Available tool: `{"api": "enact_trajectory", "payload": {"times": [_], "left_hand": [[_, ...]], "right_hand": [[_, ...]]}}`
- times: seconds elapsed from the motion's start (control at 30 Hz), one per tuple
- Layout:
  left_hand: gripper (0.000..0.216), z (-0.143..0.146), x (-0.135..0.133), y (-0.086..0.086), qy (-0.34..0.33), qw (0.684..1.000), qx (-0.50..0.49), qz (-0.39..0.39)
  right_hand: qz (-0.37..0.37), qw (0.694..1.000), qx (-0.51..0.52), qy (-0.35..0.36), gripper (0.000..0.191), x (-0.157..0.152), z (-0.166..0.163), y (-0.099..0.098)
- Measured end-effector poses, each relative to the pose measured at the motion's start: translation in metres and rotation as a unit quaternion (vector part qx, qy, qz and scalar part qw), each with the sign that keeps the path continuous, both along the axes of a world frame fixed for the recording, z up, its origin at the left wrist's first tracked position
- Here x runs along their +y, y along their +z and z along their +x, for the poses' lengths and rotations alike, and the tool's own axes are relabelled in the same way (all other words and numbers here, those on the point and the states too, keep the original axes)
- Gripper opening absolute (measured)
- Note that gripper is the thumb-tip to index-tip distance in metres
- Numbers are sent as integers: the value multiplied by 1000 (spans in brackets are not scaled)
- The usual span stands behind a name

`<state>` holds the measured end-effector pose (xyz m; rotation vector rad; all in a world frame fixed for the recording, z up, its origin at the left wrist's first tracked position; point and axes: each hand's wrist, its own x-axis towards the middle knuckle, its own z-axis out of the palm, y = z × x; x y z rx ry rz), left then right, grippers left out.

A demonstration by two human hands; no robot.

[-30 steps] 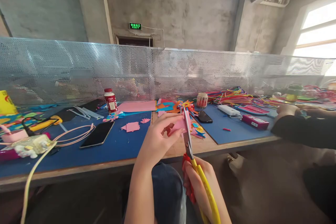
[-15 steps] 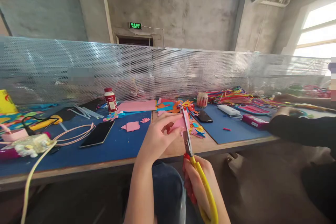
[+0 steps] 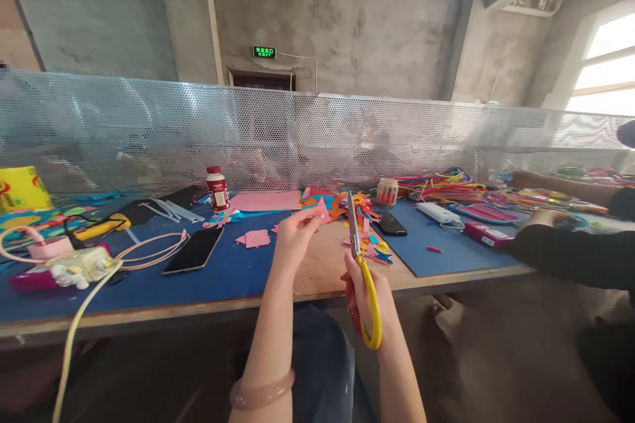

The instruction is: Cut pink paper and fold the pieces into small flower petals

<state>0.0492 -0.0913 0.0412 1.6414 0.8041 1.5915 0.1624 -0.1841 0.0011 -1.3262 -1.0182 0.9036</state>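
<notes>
Pinched in the fingers of my left hand [image 3: 296,238] is a small pointed piece of pink paper [image 3: 323,211], held above the table's front part. My right hand [image 3: 368,291] grips a pair of scissors [image 3: 354,228] with yellow and red handles, blades pointing up and away from me. The blades look closed and are apart from the paper. Behind them lie an orange paper flower [image 3: 358,203] and several coloured paper scraps [image 3: 373,248]. Left of my left hand, cut pink paper pieces [image 3: 256,238] rest on the blue mat.
A red bottle [image 3: 217,189], a black phone [image 3: 193,251] and a power strip with cables [image 3: 64,268] stand to the left. On the right are a glass jar [image 3: 387,192], another phone [image 3: 393,224] and a pink box [image 3: 487,235]. A co-worker's dark sleeve [image 3: 560,252] reaches in there.
The scissors have come away from the pink paper, and my right hand has turned them. My left hand has moved left slightly with the paper. The whole view has shifted a little.
</notes>
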Motion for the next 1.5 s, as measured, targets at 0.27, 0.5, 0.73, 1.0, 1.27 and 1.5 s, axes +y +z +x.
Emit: {"api": "enact_trajectory", "payload": {"times": [0.27,0.5,0.73,1.0,1.27,1.5], "left_hand": [[28,2,-6,0,-29,994,-103,-25],[29,3,-9,0,-47,984,-165,-38],[35,7,-29,9,-8,980,-198,-36],[44,5,-31,9,-18,979,-201,0],[46,6,-35,10,-17,978,-206,-8],[47,6,-40,15,17,977,-212,-26]], "right_hand": [[104,995,-1,5,51,-18,-14,-10],[177,981,-82,2,65,-20,-15,-13],[128,988,64,62,50,-24,0,-21],[116,951,174,230,49,-49,18,-23],[107,950,201,215,49,-40,4,-25],[124,950,206,198,41,-30,2,-33]]}}
